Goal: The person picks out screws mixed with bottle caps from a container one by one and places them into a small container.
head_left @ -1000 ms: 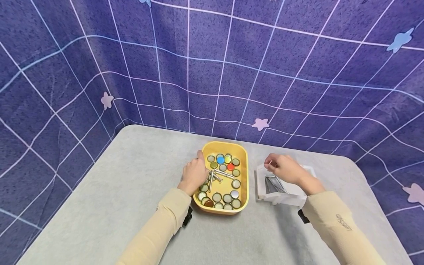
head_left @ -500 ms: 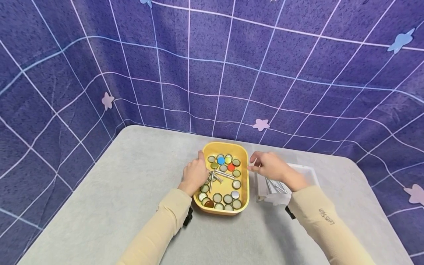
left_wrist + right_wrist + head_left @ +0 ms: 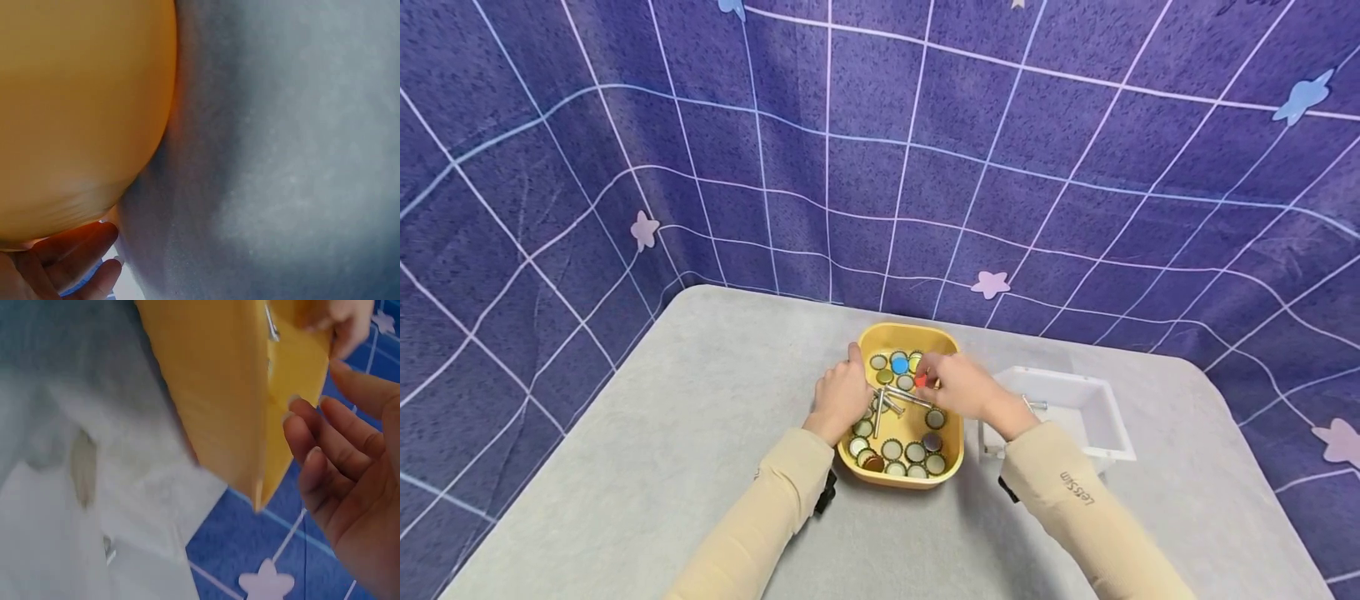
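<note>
A yellow tub (image 3: 957,437) stands on the table, holding several bottle caps (image 3: 891,448) and several silver bolts (image 3: 906,396). My left hand (image 3: 841,396) grips its left rim; in the left wrist view the fingers (image 3: 81,253) lie against the tub's outer wall. Over the right side of the tub is my right hand (image 3: 966,387), fingers loosely bent near a red cap (image 3: 921,381). Nothing shows between these fingers (image 3: 340,434) in the right wrist view. My right hand hides part of the tub's right rim.
A white plastic tray (image 3: 1108,408) sits right of the tub, partly behind my right forearm, with a few bolts (image 3: 1036,405) visible in it. A blue-purple curtain (image 3: 880,167) with stars hangs behind the grey table (image 3: 700,375).
My right hand has moved left from above the white tray to above the yellow tub. More of the tray's right part now shows. My left hand has stayed at the rim.
</note>
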The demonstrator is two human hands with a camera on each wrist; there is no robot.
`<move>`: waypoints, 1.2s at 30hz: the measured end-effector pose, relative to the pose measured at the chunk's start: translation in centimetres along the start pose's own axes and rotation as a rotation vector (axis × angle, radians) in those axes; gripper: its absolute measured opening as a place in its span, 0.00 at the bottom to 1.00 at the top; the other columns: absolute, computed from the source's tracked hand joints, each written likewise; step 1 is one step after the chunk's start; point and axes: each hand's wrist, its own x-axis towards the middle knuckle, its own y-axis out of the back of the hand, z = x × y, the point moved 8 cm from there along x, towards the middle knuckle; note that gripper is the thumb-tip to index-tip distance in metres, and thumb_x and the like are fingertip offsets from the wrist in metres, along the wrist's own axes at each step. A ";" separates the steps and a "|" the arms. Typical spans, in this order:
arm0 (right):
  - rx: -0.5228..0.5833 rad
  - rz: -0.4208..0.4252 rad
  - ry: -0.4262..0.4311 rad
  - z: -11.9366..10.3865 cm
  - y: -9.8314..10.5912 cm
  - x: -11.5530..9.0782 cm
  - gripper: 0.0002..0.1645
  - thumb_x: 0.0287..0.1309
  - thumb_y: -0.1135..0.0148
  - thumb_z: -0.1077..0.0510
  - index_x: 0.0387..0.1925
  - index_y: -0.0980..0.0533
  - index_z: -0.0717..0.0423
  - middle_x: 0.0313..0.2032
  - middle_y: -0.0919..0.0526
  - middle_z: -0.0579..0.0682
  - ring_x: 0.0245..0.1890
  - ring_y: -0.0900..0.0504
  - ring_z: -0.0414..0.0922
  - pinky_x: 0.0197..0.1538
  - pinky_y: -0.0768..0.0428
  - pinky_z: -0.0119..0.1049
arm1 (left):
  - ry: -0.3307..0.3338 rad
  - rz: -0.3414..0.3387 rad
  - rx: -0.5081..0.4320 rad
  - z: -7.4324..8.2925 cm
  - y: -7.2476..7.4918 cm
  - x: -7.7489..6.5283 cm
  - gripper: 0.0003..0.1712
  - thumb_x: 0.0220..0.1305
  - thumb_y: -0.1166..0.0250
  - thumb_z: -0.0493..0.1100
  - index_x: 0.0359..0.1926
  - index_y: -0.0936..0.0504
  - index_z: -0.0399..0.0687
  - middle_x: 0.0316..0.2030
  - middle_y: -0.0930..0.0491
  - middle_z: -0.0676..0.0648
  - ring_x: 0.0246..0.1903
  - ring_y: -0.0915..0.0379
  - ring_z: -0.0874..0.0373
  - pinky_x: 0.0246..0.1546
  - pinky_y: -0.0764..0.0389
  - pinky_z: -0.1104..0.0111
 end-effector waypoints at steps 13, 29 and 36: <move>-0.141 0.027 -0.098 -2.1 -5.4 0.9 0.13 0.59 0.34 0.47 0.27 0.23 0.50 0.25 0.20 0.45 0.25 0.20 0.46 0.29 0.21 0.45 | -0.001 -0.004 0.010 0.0 0.1 0.1 0.41 0.60 0.38 0.39 0.71 0.42 0.33 0.37 0.16 0.34 0.32 0.17 0.38 0.33 0.17 0.50; -0.280 0.114 -0.280 -2.1 -8.1 0.6 0.23 0.55 0.33 0.38 0.27 0.23 0.54 0.23 0.19 0.51 0.23 0.19 0.52 0.21 0.25 0.44 | -0.007 0.010 -0.008 0.0 0.1 0.1 0.37 0.61 0.41 0.38 0.70 0.41 0.33 0.37 0.16 0.33 0.33 0.17 0.37 0.33 0.17 0.48; -0.186 0.101 -0.325 -1.9 -8.6 0.5 0.12 0.54 0.35 0.51 0.29 0.25 0.56 0.25 0.20 0.53 0.26 0.17 0.53 0.22 0.23 0.45 | -0.013 0.022 -0.005 0.1 0.0 0.0 0.36 0.61 0.41 0.38 0.69 0.40 0.32 0.38 0.16 0.32 0.34 0.17 0.36 0.33 0.17 0.47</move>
